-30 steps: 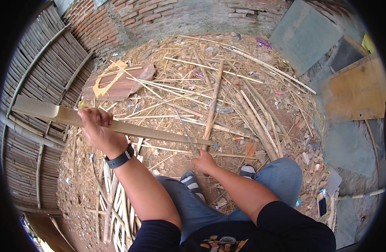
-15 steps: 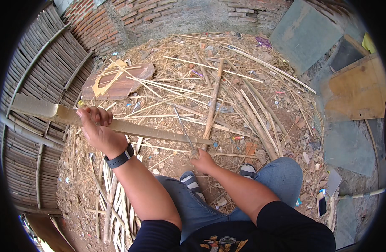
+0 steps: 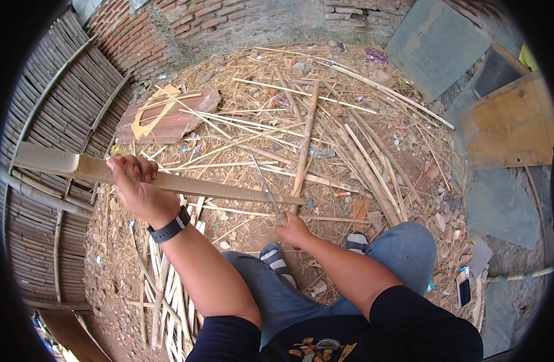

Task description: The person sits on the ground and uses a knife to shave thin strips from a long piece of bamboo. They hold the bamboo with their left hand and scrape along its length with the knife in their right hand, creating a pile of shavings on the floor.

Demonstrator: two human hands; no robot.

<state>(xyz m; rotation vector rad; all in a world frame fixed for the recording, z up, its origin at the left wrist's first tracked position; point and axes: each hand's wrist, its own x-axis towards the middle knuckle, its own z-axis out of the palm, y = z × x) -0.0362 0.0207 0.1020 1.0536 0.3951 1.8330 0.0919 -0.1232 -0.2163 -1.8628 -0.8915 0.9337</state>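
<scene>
A long split bamboo piece (image 3: 222, 190) stretches from the far left toward the middle, its pale hollow side showing. Around it, left of its midpoint, my left hand (image 3: 141, 187) is closed, with a dark watch on the wrist. My right hand (image 3: 294, 230) grips the handle of a long thin-bladed knife (image 3: 266, 186), the blade pointing away and to the left. Blade and bamboo cross near the bamboo's right end; whether they touch I cannot tell. That end lies at a round wooden pole (image 3: 307, 139) on the ground.
Several bamboo strips (image 3: 168, 295) are heaped at the lower left. More poles (image 3: 367, 175) and strips litter the straw-covered ground. A brown board (image 3: 195, 108) lies at the back left. Sheets (image 3: 436, 51) lean at the right, near a phone (image 3: 464, 289). A bamboo fence (image 3: 47, 108) stands left.
Little differs. The left end of the bamboo piece and my left hand sit slightly lower; my right hand and the knife stay at nearly the same place.
</scene>
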